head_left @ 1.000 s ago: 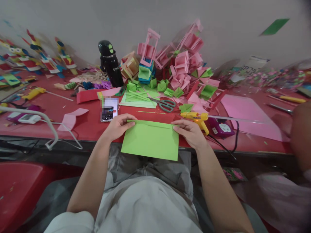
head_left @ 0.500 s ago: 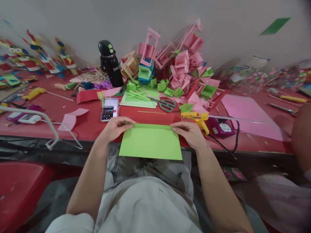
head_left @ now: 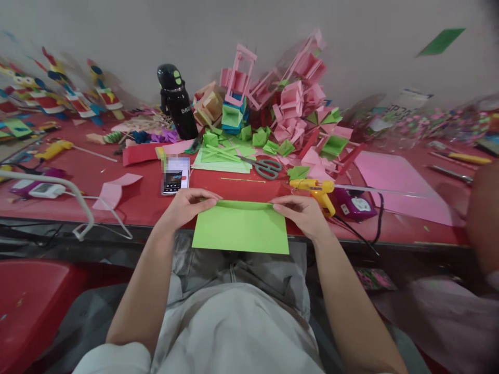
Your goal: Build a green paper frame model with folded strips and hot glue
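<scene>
Both of my hands hold a sheet of bright green paper [head_left: 240,231] by its far edge, with its near part hanging past the table's front edge over my lap. My left hand [head_left: 187,208] pinches the far left corner between thumb and fingers. At the far right corner, my right hand [head_left: 299,212] grips in the same way. A narrow strip along the far edge looks folded or curled. Just beyond the paper lie a phone [head_left: 176,175] on the left and grey-handled scissors [head_left: 266,167]. A yellow glue gun [head_left: 316,192] is close to my right hand.
Pink folded paper pieces [head_left: 292,101] pile up at the back of the red table [head_left: 241,191]. A black bottle [head_left: 180,106] stands left of them. A pink sheet [head_left: 401,187] lies to the right, near another person's arm [head_left: 483,223]. A white cable [head_left: 78,192] hangs at left.
The green paper has shifted slightly left and its far edge now bows more. My fingers have moved a little closer together along that edge.
</scene>
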A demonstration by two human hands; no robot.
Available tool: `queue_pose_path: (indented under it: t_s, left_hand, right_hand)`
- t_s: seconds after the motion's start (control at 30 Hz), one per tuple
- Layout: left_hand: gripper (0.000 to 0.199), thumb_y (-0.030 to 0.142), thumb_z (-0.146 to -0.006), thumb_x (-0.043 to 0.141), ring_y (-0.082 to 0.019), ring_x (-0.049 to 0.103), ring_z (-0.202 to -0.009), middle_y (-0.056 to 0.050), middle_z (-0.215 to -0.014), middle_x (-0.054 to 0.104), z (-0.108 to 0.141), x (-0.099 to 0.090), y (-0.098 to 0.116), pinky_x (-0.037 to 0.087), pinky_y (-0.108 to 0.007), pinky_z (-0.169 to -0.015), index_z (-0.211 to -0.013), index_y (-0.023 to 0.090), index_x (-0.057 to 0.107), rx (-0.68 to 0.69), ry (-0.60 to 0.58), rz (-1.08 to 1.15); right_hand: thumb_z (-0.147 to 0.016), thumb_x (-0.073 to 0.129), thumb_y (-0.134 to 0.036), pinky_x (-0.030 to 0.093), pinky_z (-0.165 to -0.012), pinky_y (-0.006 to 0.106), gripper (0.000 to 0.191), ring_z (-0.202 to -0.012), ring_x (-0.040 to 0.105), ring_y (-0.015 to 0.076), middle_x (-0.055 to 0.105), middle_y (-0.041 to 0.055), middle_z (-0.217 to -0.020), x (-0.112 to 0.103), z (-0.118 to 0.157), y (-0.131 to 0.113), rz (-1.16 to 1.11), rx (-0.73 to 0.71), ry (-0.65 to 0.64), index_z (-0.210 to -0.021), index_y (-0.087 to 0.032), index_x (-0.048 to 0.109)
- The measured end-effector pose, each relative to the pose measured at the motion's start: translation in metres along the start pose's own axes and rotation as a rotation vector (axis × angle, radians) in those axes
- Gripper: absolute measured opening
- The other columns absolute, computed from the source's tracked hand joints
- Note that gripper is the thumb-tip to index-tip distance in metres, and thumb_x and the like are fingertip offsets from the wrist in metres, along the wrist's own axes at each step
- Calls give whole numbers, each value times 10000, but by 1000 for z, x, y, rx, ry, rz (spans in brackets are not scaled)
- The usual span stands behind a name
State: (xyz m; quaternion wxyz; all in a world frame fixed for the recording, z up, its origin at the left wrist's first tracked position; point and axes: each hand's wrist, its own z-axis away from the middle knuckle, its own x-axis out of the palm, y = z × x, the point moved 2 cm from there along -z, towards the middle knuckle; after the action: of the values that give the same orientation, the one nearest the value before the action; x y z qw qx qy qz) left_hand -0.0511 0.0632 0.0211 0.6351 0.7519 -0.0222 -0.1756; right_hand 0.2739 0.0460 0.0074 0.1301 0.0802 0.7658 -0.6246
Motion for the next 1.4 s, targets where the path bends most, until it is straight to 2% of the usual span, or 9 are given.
queue_pose_path:
  t_s: [0.2,0.37,0.53,0.67,0.87,1.0,1.1,1.2,1.4]
  left_hand:
    - [341,508,-814,767,-208,696,-787,-80,-878,785,-1,-2,2,533,-288,-696,-865,170,769,1,77,-148]
    - [304,481,-873,691,-236,706,-863,-71,-954,798,-4,-8,6,519,-313,-753,-943,199,777,62,59,-382]
    - [256,417,-919,622,-233,701,-879,-55,-959,793,-23,-6,8,509,-317,-782,-951,210,770,113,68,-469]
    - [224,352,-935,588,-224,682,-868,-63,-957,771,-39,-6,4,504,-321,-780,-968,192,742,145,93,-506]
    - [202,245,-889,635,-298,656,-1086,-88,-1111,755,-60,7,14,460,-438,-1000,-1042,213,763,235,-4,-763]
    - [206,234,-904,624,-306,674,-1028,-105,-1077,765,-80,23,14,482,-410,-909,-1033,203,782,188,-148,-885]
    - [225,193,-912,583,-285,686,-999,-82,-1043,774,-91,30,10,488,-371,-858,-1022,211,779,155,-213,-954]
    - [248,166,-926,543,-258,685,-1020,-67,-1072,766,-95,34,7,488,-342,-864,-1034,206,763,213,-225,-1036]
    - [284,148,-941,512,-234,684,-1052,-69,-1127,732,-87,34,12,494,-297,-806,-1116,203,728,291,-303,-1235]
  right_hand:
    - [-840,751,-458,569,-672,328,239,-746,706,202,783,45,-845,7,1,-9,87,-47,9,-904,-229,774]
    - [-931,640,-371,568,-760,352,168,-825,718,220,777,54,-906,12,-7,-23,319,-186,-70,-953,-231,731]
    - [-921,659,-281,552,-909,405,289,-1022,732,275,777,81,-1154,27,-33,-39,555,-277,-221,-1200,-246,727]
    - [-944,575,-168,526,-927,393,262,-1078,712,279,780,82,-1158,42,-64,-44,671,-343,-290,-1102,-227,776]
    - [-888,617,-129,491,-815,335,194,-882,684,232,770,104,-971,59,-100,-33,775,-372,-335,-940,-170,799]
    - [-866,627,-108,474,-764,296,206,-811,665,194,764,80,-915,62,-109,-22,731,-332,-338,-930,-182,808]
    - [-871,638,-122,465,-773,284,200,-828,665,187,766,73,-929,61,-110,-20,746,-317,-352,-958,-182,808]
    - [-885,627,-135,455,-795,290,208,-910,668,208,758,95,-987,61,-108,-26,889,-312,-404,-996,-165,800]
    - [-940,534,-121,457,-759,294,274,-1072,653,252,713,127,-1113,65,-94,-43,1196,-343,-446,-1101,-164,753]
